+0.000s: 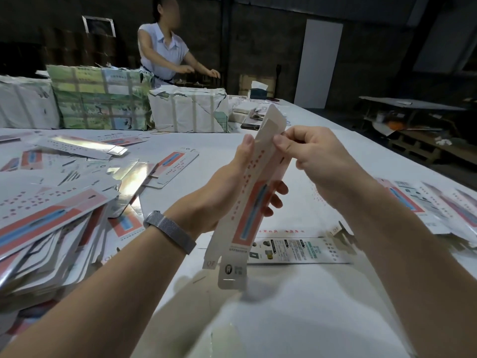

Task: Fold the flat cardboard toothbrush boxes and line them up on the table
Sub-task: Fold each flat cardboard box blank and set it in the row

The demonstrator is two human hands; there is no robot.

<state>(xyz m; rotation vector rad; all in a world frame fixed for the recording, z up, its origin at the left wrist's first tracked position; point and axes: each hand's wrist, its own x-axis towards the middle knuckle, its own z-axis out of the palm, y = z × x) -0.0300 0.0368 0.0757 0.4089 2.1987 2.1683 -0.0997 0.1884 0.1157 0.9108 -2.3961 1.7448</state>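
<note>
Two hands share one toothbrush box (247, 192), held up off the table (322, 293) so its panels can swing freely. The left hand (232, 187) wraps the middle from the 9 o'clock side, thumb on the printed face, fingers curled behind, probably as the steady anchor. The right hand (317, 161) pinches the top flap from 3 o'clock, seemingly to crease it. The box runs between them from 12 to 6 o'clock, its hang tab dangling below. Flat blanks (51, 215) lie heaped at 9 o'clock within reach; folded boxes (428, 202) lie at 3 o'clock.
</note>
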